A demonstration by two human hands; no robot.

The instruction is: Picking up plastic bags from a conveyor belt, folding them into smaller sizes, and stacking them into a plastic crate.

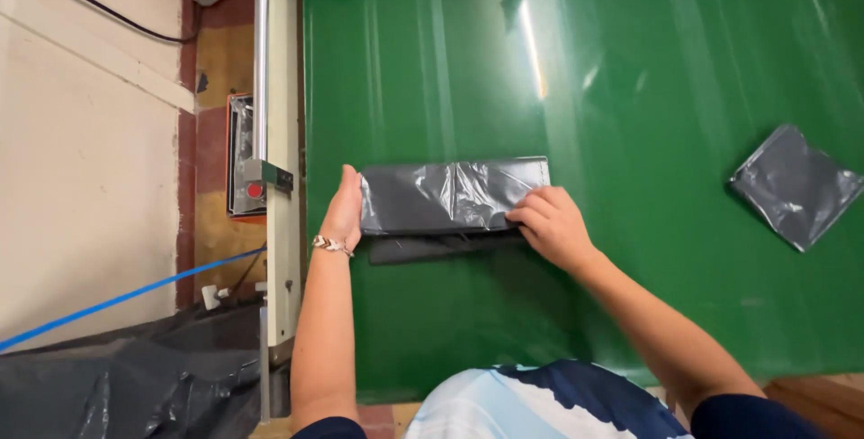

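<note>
Grey folded bag pinched by both hands' closed fingers.

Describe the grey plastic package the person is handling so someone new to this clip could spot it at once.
On the big green table, look near the left edge, close to the metal rail. The long folded grey package lies there between the left hand and right hand. Unlike the smaller square grey package lying alone at far right, it is oblong and held at both ends.
</note>
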